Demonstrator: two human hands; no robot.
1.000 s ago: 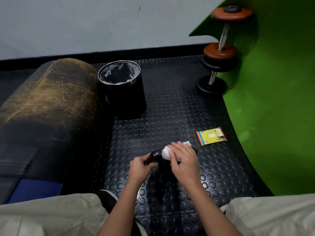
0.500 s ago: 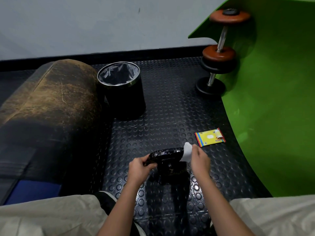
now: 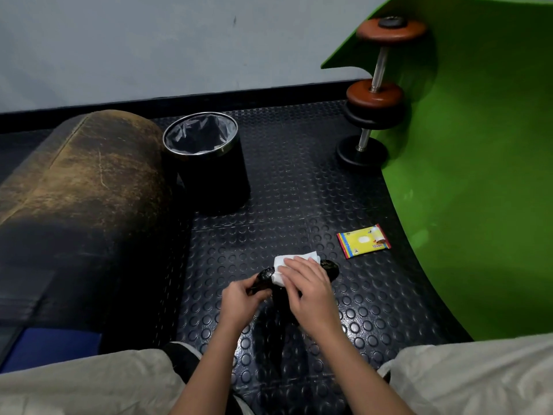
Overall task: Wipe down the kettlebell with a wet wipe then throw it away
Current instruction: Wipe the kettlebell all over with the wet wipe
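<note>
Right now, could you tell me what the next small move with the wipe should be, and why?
Probably slide the right hand and wet wipe along the kettlebell toward its uncovered right end, while the left hand steadies the other end; the wipe covers only the middle.

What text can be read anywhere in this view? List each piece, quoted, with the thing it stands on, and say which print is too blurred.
"10": printed in red near the lower right corner of the flat yellow wet-wipe packet on the black studded rubber floor; the small word after it is too blurred to read.
Other print along the packet's top edge: too small to read.
Black glossy kettlebell, black round waste bin, dumbbells: no readable text.
</note>
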